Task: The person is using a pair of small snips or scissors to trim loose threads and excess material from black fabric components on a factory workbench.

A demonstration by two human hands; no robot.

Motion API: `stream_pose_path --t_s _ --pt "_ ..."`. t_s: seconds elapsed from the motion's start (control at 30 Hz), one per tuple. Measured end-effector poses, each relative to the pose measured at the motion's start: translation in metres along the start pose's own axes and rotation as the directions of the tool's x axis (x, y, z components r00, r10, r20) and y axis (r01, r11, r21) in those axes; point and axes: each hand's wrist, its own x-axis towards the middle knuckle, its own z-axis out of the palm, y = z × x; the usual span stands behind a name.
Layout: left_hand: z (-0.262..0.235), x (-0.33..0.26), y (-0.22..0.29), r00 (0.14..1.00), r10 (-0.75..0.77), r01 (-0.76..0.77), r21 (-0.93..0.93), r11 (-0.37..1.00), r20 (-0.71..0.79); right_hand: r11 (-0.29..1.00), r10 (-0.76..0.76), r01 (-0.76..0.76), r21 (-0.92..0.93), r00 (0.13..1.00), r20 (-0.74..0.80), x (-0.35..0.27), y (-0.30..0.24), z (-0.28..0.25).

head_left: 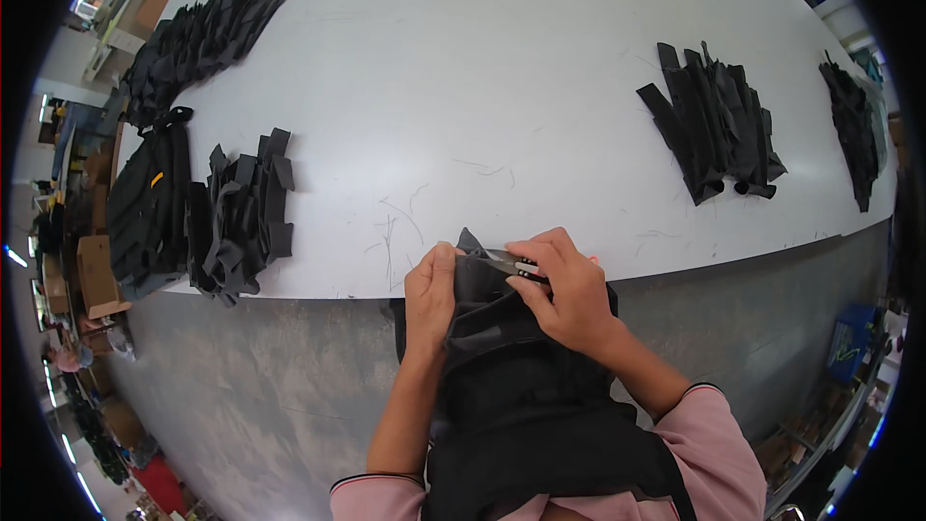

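Observation:
My left hand (430, 291) pinches a black fabric piece (482, 304) at its top corner, held over the near edge of the white table (482, 68). My right hand (569, 289) grips small thread snips (511, 262), whose metal blades point left onto the fabric's upper edge, close to my left thumb. The dark fabric drapes down toward my lap, over a black apron.
Piles of black fabric strips lie on the table: a heap at the left (241, 217), a long row at the far left (198, 43), a fan-shaped pile at the right (714, 125), another at the far right (854, 130). Loose threads dot the table's middle. Grey floor lies below.

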Motion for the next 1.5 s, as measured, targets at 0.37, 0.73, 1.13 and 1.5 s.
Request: stream_pose_path --t_s 0.37,0.73,1.13,1.5 --pt "0.012 -0.007 0.015 0.996 0.082 -0.079 0.110 0.991 -0.022 0.977 -0.202 0.197 -0.078 0.977 -0.069 0.005 -0.005 0.003" --pt "0.003 -0.006 0.010 0.999 -0.031 0.031 0.003 1.000 0.026 0.983 -0.138 0.150 0.105 0.985 -0.107 0.007 -0.002 -0.001" --pt "-0.012 -0.007 0.019 0.944 -0.230 0.234 0.013 0.972 0.238 0.974 -0.201 0.223 -0.027 0.919 0.338 0.023 -0.004 -0.035" --pt "-0.025 -0.001 0.005 0.929 -0.199 0.193 0.051 0.980 0.312 0.947 -0.306 0.308 0.090 0.788 0.534 0.027 -0.003 -0.037"
